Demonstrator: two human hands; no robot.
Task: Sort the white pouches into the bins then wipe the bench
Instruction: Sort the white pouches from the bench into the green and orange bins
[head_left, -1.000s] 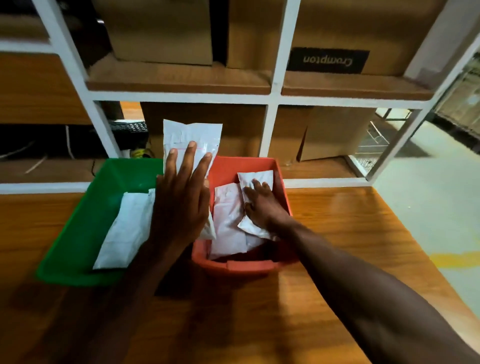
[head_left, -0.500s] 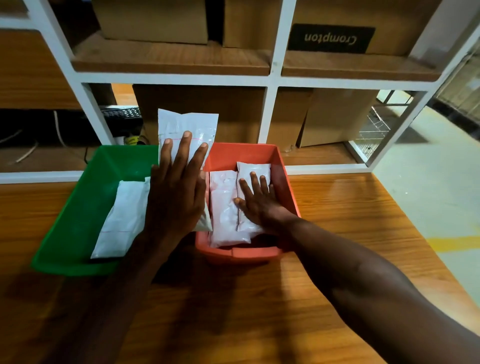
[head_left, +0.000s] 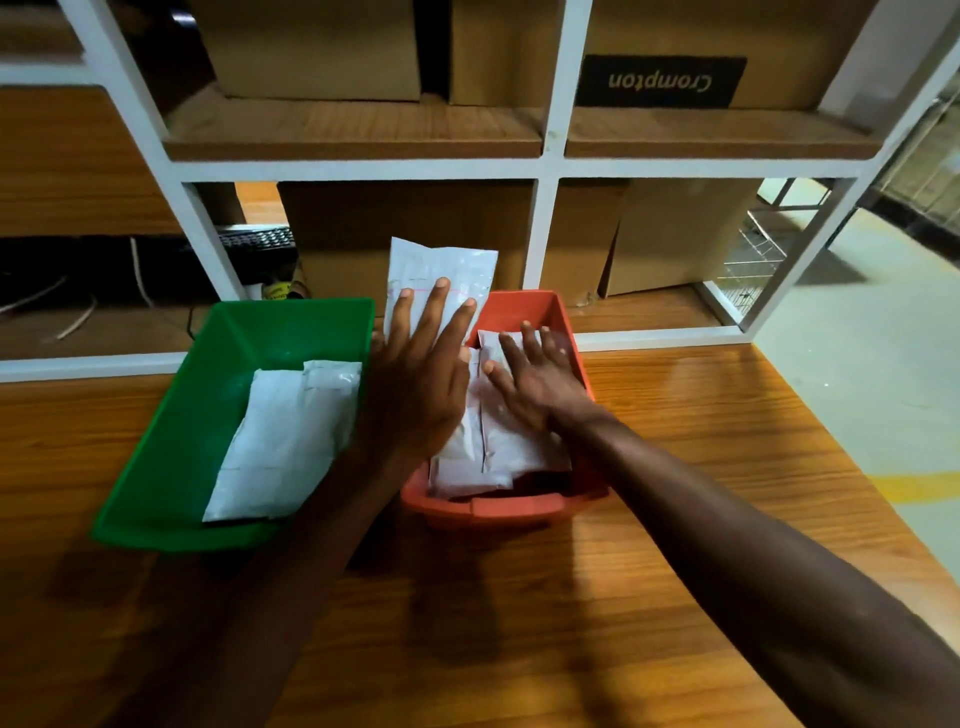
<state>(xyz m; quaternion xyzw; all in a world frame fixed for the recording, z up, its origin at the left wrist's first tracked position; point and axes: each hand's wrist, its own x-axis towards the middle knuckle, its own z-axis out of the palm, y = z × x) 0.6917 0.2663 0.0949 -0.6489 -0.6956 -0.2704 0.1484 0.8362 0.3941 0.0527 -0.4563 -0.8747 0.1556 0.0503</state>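
A green bin (head_left: 171, 441) and a red bin (head_left: 563, 322) stand side by side on the wooden bench (head_left: 701, 426). White pouches (head_left: 291, 436) lie flat in the green bin. More white pouches (head_left: 498, 452) lie in the red bin, and my right hand (head_left: 535, 379) rests flat on them, fingers spread. My left hand (head_left: 415, 384) is raised over the gap between the bins and holds a white pouch (head_left: 441, 270) that sticks up past my fingertips; its lower part is hidden behind the hand.
A white-framed shelf (head_left: 545, 171) with cardboard boxes (head_left: 675, 234) stands right behind the bins. A keyboard (head_left: 254, 241) and cables lie in a left compartment. The bench's right edge drops to a grey floor (head_left: 857, 374).
My right hand has pressed its pouch flat into the red bin and now lies spread on top. My left hand still holds its pouch upright between the bins.
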